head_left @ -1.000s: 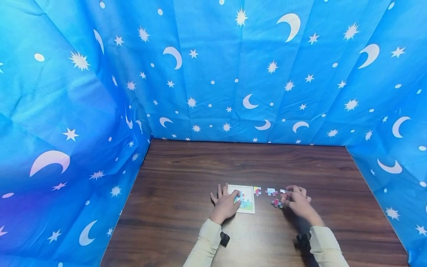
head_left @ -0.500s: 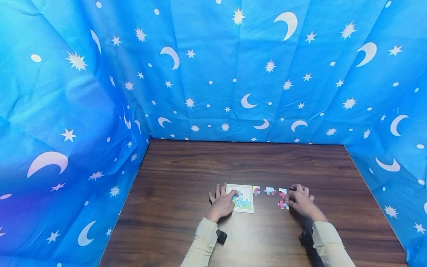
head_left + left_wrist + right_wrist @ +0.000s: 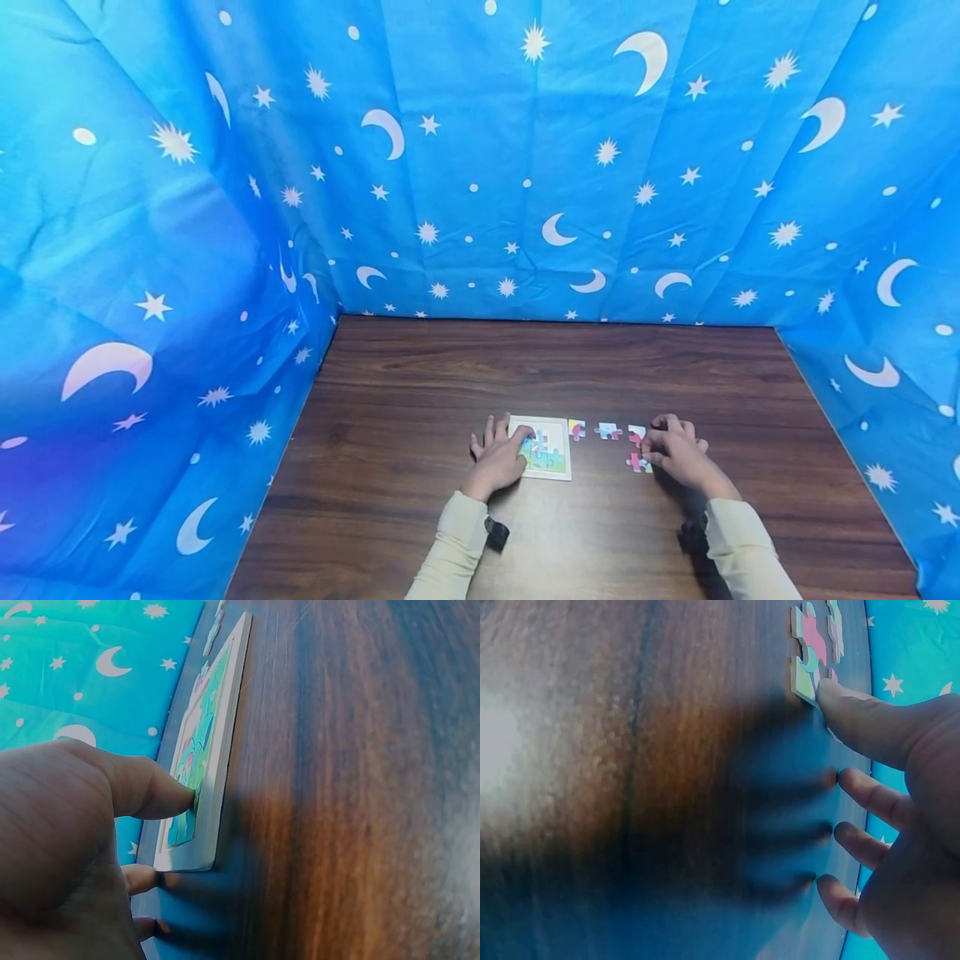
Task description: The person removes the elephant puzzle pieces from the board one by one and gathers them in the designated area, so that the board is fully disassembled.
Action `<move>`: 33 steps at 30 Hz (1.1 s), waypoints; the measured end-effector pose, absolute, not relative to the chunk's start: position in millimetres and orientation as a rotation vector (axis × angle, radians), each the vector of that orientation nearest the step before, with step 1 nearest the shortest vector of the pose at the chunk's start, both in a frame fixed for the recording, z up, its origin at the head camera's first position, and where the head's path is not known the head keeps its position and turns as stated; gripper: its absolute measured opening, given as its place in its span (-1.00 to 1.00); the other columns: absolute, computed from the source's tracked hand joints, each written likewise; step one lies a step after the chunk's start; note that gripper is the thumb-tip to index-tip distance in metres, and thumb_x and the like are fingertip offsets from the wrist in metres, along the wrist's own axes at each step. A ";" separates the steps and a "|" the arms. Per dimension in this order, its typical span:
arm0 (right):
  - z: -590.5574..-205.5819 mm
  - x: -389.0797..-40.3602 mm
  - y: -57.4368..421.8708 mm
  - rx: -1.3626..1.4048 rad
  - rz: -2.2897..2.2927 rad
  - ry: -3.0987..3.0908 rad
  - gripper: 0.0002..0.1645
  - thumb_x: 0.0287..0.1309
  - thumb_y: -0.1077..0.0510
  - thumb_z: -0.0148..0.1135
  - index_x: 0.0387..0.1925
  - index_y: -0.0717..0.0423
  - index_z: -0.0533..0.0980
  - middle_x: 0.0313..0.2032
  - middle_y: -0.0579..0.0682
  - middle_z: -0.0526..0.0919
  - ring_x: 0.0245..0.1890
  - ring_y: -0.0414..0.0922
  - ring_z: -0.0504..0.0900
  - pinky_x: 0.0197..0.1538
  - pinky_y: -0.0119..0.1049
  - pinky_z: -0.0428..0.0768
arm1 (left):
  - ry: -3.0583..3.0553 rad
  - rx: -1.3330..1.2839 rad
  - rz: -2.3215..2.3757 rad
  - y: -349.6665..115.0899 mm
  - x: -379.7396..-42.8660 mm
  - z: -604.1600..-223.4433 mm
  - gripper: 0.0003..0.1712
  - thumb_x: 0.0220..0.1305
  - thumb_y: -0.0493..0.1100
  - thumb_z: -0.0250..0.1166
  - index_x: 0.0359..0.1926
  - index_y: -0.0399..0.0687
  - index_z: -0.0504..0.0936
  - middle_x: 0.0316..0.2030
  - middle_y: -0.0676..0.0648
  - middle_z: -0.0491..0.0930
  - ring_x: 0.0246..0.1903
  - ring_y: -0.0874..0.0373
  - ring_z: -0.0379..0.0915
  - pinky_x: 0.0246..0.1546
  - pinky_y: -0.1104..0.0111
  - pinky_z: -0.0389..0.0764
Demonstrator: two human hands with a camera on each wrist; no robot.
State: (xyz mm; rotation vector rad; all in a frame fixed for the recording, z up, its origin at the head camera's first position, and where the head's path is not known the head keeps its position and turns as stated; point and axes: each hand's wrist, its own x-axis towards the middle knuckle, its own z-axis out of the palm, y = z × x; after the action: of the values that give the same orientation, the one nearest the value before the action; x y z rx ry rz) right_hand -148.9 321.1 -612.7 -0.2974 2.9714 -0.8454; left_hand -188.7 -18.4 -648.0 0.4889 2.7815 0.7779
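- Room: bright blue fabric hanging w/ white moons, stars & dots (image 3: pixel 480 158), back + L/R sides, creased; purple tint at L.
- Surface: dark brown wood-grain table (image 3: pixel 420 375), meets hanging at rear edge; pale glare near front ctr.
- On table, approx. ctr front: white square puzzle tray (image 3: pixel 567 454), flat, partly filled w/ green-and-blue jigsaw pieces (image 3: pixel 552 460).
- R of tray, in row: yellow-and-red jigsaw piece (image 3: pixel 577 429), just beside tray; pale blue jigsaw piece (image 3: pixel 608 431); pink-and-white jigsaw piece (image 3: pixel 637 434). Below last: pink jigsaw piece (image 3: pixel 634 462).
- L hand (image 3: pixel 495 460): fingers spread at tray's L side, thumb over filled area; no pinch seen.
- R hand (image 3: pixel 678 458): thumb at R end of loose pcs, other visible fingers apart, tips at table; index largely hidden in wrist view.
- Both arms: cream long sleeves (image 3: pixel 456 537), black wrist units (image 3: pixel 496 534).
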 end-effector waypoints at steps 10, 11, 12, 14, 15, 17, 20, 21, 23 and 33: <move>-622.4 -144.3 318.9 -0.232 -0.923 3.047 -0.71 0.04 0.29 0.46 -0.53 -0.06 0.50 -0.04 0.30 0.46 0.07 0.47 0.26 -0.14 0.36 0.22 | 2.761 0.460 0.800 -22.1 -187.9 -646.0 -0.16 0.24 -0.18 0.18 0.56 0.09 0.22 0.51 -0.24 0.10 0.52 -0.31 -0.23 0.29 -0.43 -0.19; -622.7 -143.8 317.6 -0.219 -0.942 3.054 -0.71 0.04 0.30 0.45 -0.53 -0.05 0.50 -0.04 0.30 0.46 0.07 0.47 0.25 -0.13 0.37 0.21 | 2.760 0.453 0.795 -22.3 -187.9 -645.9 -0.16 0.25 -0.16 0.18 0.57 0.09 0.20 0.52 -0.22 0.09 0.52 -0.29 -0.24 0.30 -0.41 -0.19; -623.1 -143.1 316.0 -0.206 -0.962 3.062 -0.72 0.04 0.31 0.45 -0.54 -0.04 0.50 -0.04 0.31 0.47 0.08 0.46 0.25 -0.11 0.37 0.20 | 2.761 0.453 0.809 -22.5 -187.8 -645.7 -0.16 0.25 -0.17 0.20 0.56 0.05 0.22 0.51 -0.23 0.11 0.51 -0.30 -0.22 0.29 -0.42 -0.18; -622.8 -142.5 311.9 -0.189 -1.002 3.078 -0.75 0.05 0.33 0.44 -0.52 0.01 0.52 -0.04 0.33 0.47 0.08 0.46 0.24 -0.10 0.39 0.17 | 2.765 0.449 0.800 -23.1 -188.1 -647.1 -0.17 0.26 -0.15 0.20 0.56 0.03 0.21 0.52 -0.22 0.10 0.52 -0.28 -0.21 0.30 -0.40 -0.16; -622.5 -142.3 309.6 -0.184 -1.023 3.087 -0.77 0.05 0.34 0.43 -0.51 0.03 0.53 -0.04 0.33 0.48 0.09 0.46 0.23 -0.08 0.40 0.16 | 2.772 0.450 0.787 -23.5 -188.3 -648.1 -0.17 0.27 -0.13 0.20 0.56 0.03 0.21 0.52 -0.21 0.11 0.51 -0.27 -0.20 0.30 -0.39 -0.15; -622.0 -142.9 304.5 -0.178 -1.053 3.114 -0.80 0.04 0.35 0.44 -0.47 0.08 0.56 -0.04 0.34 0.49 0.09 0.45 0.24 -0.07 0.42 0.16 | 2.790 0.455 0.758 -24.5 -188.6 -650.3 -0.17 0.29 -0.11 0.20 0.56 0.02 0.20 0.52 -0.19 0.12 0.51 -0.25 -0.17 0.30 -0.37 -0.12; -620.6 -145.7 296.0 -0.182 -1.093 3.136 -0.84 0.03 0.35 0.45 -0.42 0.13 0.59 -0.02 0.35 0.50 0.11 0.44 0.23 -0.05 0.43 0.16 | 2.821 0.472 0.741 -26.0 -188.1 -651.7 -0.18 0.29 -0.07 0.22 0.56 0.01 0.22 0.50 -0.16 0.17 0.49 -0.24 -0.11 0.29 -0.35 -0.08; -620.6 -147.3 293.0 -0.188 -1.099 3.142 -0.84 0.02 0.34 0.46 -0.42 0.14 0.60 -0.02 0.34 0.51 0.11 0.43 0.23 -0.05 0.42 0.17 | 2.828 0.478 0.745 -26.6 -187.6 -651.2 -0.18 0.29 -0.06 0.23 0.55 0.01 0.23 0.49 -0.16 0.19 0.49 -0.24 -0.09 0.29 -0.35 -0.08; -620.0 -151.4 285.8 -0.207 -1.110 3.142 -0.85 0.02 0.32 0.47 -0.40 0.14 0.61 -0.01 0.33 0.51 0.12 0.42 0.23 -0.05 0.40 0.17 | 2.843 0.494 0.767 -27.8 -187.2 -650.1 -0.18 0.27 -0.07 0.24 0.54 -0.02 0.26 0.47 -0.18 0.24 0.47 -0.26 -0.05 0.27 -0.36 -0.08; -623.2 -166.7 233.0 -0.395 -1.083 3.138 -0.87 0.05 0.23 0.48 -0.31 0.14 0.70 -0.02 0.27 0.54 0.12 0.37 0.29 -0.03 0.38 0.23 | 2.867 0.513 0.701 -30.5 -189.1 -650.6 -0.18 0.29 -0.01 0.24 0.54 -0.02 0.25 0.47 -0.14 0.24 0.47 -0.22 -0.03 0.26 -0.46 -0.19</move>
State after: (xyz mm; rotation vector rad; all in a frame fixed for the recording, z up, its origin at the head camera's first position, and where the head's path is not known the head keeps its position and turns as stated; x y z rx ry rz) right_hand -166.7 233.0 -623.2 -0.3949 3.1385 -1.0830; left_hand -189.1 -30.5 -650.6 0.5126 2.8666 0.7010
